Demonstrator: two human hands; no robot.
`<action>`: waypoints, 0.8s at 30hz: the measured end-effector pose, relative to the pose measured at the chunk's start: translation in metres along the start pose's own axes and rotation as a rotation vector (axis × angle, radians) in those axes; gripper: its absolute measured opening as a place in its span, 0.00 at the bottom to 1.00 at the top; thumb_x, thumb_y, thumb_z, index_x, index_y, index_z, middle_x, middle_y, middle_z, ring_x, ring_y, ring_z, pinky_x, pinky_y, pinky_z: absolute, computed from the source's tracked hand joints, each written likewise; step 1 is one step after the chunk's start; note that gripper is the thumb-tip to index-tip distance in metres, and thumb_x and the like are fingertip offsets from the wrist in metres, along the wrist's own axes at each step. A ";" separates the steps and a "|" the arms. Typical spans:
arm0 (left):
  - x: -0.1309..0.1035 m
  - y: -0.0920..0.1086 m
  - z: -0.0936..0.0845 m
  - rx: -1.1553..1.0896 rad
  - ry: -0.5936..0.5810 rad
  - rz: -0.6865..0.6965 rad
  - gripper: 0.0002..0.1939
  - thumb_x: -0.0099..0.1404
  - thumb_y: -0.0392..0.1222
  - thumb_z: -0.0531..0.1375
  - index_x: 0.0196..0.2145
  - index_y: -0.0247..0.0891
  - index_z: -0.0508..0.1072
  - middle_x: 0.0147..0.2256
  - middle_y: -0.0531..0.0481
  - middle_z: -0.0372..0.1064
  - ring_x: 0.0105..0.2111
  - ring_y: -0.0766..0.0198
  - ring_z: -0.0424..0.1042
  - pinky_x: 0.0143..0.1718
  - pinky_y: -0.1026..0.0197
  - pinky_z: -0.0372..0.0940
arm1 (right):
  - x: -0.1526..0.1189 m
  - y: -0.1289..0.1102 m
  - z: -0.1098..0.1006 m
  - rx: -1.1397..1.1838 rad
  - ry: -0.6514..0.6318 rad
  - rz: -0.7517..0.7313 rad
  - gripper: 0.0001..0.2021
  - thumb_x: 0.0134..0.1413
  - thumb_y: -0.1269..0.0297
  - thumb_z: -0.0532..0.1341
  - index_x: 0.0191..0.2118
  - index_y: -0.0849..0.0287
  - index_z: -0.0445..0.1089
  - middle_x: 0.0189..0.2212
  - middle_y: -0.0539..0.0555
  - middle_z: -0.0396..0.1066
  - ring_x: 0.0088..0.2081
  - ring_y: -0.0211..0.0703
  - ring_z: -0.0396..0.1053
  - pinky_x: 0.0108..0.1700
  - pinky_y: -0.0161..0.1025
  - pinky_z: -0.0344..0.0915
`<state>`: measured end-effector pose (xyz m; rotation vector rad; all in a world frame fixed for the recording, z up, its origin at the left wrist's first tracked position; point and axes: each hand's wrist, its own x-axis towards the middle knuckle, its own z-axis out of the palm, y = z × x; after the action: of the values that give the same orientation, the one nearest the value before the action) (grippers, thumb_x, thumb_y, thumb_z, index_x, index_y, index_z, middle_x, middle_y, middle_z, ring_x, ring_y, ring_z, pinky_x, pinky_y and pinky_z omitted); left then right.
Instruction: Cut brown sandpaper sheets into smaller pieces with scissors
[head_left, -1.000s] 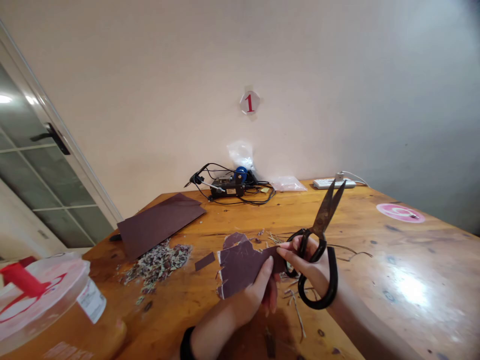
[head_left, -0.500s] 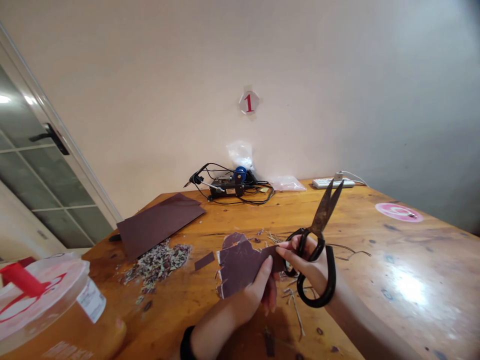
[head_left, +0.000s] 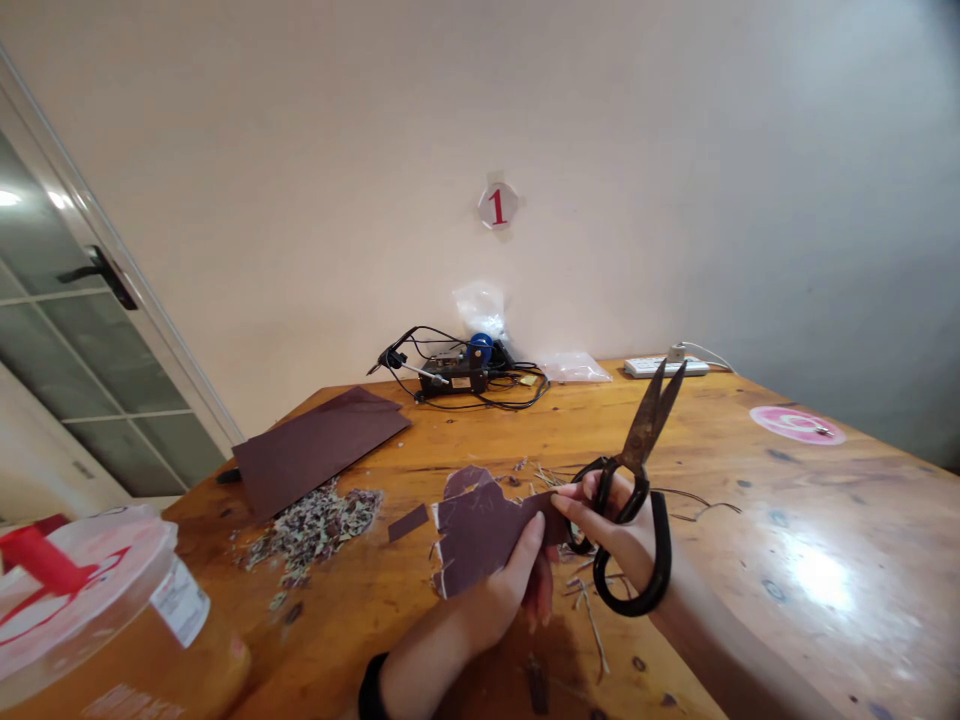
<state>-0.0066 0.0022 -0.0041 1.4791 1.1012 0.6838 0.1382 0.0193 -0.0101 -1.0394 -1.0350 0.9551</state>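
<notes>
My left hand (head_left: pixel 514 578) pinches a ragged-edged piece of dark maroon paper (head_left: pixel 476 545) between thumb and fingers. The paper's left edge is torn and shows a pale core. My right hand (head_left: pixel 619 525) grips a pair of black-handled scissors (head_left: pixel 643 425), with the rusty blades pointing up and slightly apart. Its thumb and fingertips also hold the right end of the paper, close to my left thumb. A small maroon paper strip (head_left: pixel 408 523) lies left of the held piece. Thin dry shreds (head_left: pixel 592 620) are scattered beneath and beside my hands.
Larger maroon sheets (head_left: pixel 322 445) lie at the left behind a heap of shredded bits (head_left: pixel 322 525). A lidded plastic tub (head_left: pixel 187 670) stands front left. Toward the wall are a black device with cables (head_left: pixel 454 378), a plastic bag (head_left: pixel 576 367) and a power strip (head_left: pixel 666 368).
</notes>
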 end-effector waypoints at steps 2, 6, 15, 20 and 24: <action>0.000 0.000 0.000 0.002 -0.006 -0.002 0.34 0.55 0.77 0.42 0.23 0.41 0.62 0.11 0.56 0.57 0.13 0.69 0.55 0.19 0.63 0.55 | 0.000 0.000 0.000 0.001 -0.002 -0.002 0.29 0.21 0.39 0.74 0.20 0.55 0.61 0.22 0.56 0.75 0.26 0.49 0.73 0.28 0.42 0.69; -0.001 0.002 0.000 0.028 -0.008 -0.008 0.34 0.56 0.76 0.42 0.22 0.41 0.62 0.11 0.56 0.56 0.13 0.69 0.55 0.20 0.63 0.55 | 0.000 0.002 0.000 -0.001 -0.008 -0.009 0.29 0.23 0.40 0.74 0.20 0.55 0.61 0.23 0.56 0.75 0.26 0.49 0.73 0.27 0.41 0.68; -0.002 0.003 -0.001 0.037 0.000 -0.017 0.34 0.55 0.76 0.42 0.22 0.41 0.61 0.11 0.56 0.56 0.14 0.69 0.55 0.21 0.63 0.55 | 0.000 0.002 -0.001 -0.018 -0.025 -0.035 0.27 0.26 0.40 0.73 0.21 0.55 0.62 0.23 0.55 0.75 0.26 0.48 0.73 0.28 0.41 0.69; -0.001 0.003 0.000 0.034 -0.002 0.001 0.33 0.56 0.75 0.42 0.22 0.41 0.62 0.11 0.56 0.56 0.14 0.68 0.55 0.21 0.63 0.55 | 0.000 0.002 -0.001 -0.023 -0.014 -0.036 0.28 0.25 0.40 0.73 0.21 0.55 0.62 0.22 0.55 0.75 0.26 0.48 0.73 0.27 0.41 0.69; -0.002 0.003 0.001 0.024 0.006 -0.010 0.33 0.56 0.75 0.43 0.23 0.41 0.62 0.11 0.56 0.56 0.13 0.69 0.55 0.20 0.64 0.55 | 0.000 0.002 -0.002 -0.013 -0.025 -0.025 0.28 0.25 0.40 0.73 0.21 0.56 0.62 0.23 0.56 0.75 0.27 0.48 0.73 0.28 0.41 0.69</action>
<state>-0.0055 0.0003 -0.0007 1.4922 1.1243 0.6705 0.1395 0.0198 -0.0124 -1.0254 -1.0740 0.9435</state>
